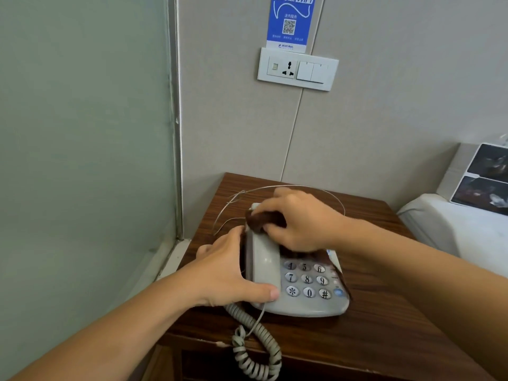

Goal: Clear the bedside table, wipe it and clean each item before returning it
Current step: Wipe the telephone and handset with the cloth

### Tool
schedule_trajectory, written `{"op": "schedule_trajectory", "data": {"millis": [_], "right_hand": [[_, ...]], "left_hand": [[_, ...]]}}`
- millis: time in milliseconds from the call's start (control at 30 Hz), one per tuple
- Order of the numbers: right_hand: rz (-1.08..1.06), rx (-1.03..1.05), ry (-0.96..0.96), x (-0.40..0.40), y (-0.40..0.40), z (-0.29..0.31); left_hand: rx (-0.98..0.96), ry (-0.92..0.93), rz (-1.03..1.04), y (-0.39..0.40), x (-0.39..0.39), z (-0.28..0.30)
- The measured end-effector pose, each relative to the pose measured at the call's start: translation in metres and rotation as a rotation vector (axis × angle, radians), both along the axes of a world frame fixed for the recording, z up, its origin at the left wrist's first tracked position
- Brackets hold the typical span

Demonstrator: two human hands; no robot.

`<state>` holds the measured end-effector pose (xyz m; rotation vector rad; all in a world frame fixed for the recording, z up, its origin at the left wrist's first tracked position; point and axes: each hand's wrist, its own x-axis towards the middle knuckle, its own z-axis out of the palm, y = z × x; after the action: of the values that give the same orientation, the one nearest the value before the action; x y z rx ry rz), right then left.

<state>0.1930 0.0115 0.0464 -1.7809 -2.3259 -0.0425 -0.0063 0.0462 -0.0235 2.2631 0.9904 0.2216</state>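
Phone sits on the table, middle to front, nearer the left edge. Handset is in its cradle on the phone's left side, long axis running front to back, roughly parallel to the table's left edge.

My left hand is clamped on the handset's near end: thumb across the front, fingers down the outer left side. It's pinning the handset and the base.

My right hand is bunched around a brown cloth, fingers curled on it, pressing it onto the handset's far end. So the uncleaned length of the handset lies from the right hand straight back toward me, ending under my left thumb. My guess: the next stroke runs along that axis, and the left hand has to shift or let go before the cloth reaches the near end.

Keypad is just right of the handset, directly below my right wrist; part of the cloth seems to trail over the phone's right edge, can't tell how much.

Coiled cord hangs off the table's front edge. Thin line cable loops behind the phone toward the back left corner. Snag risk if the phone gets dragged.

No containers in view. Step looks like item cleaning, with the phone on the table.
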Motion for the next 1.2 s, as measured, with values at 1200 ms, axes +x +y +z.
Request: {"op": "schedule_trajectory", "data": {"millis": [1200], "right_hand": [[0.025, -0.036, 0.067, -0.021, -0.065, -0.017]], "left_hand": [[0.198, 0.0, -0.178, 0.019, -0.027, -0.012]]}}
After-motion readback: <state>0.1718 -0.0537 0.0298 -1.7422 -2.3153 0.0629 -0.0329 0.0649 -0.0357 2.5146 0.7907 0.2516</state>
